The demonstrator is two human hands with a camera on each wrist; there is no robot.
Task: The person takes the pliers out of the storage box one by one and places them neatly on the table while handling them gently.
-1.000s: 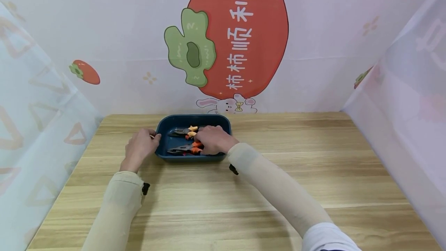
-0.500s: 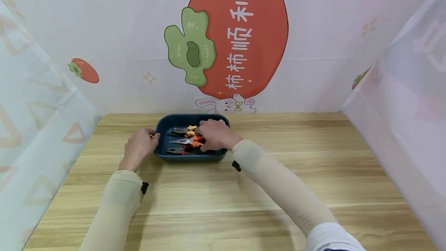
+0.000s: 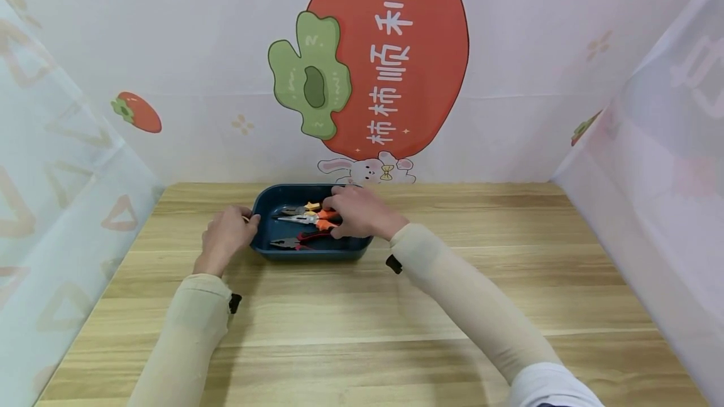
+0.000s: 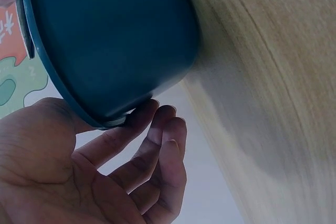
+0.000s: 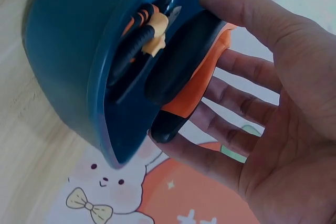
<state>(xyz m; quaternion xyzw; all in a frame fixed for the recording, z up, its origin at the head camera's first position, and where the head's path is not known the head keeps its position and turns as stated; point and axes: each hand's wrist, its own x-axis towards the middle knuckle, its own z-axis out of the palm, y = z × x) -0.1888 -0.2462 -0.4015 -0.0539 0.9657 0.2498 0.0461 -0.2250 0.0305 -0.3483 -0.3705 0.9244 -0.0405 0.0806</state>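
A dark blue plastic bin (image 3: 308,256) stands against the back of the table. My left hand (image 3: 225,235) pinches its left rim, thumb on top and fingertips under the lip in the left wrist view. My right hand (image 3: 364,213), inside the right half, grips needle-nose pliers (image 3: 327,224) by their orange and black handles (image 5: 181,56), thumb on one side and fingers on the other. Their long nose points left. Behind them lie yellow and black handled pliers (image 5: 156,27), partly covered. Pliers with red and black handles (image 3: 288,243) lie near the front wall.
The wood-grain table (image 3: 339,331) stretches toward me and to both sides. A printed cloth (image 3: 498,130) hangs right behind the bin, with side cloths left and right.
My right hand has moved from the front of the bin back and slightly right, carrying the orange-handled pliers and uncovering the red-handled pair. The left hand keeps its hold on the rim.
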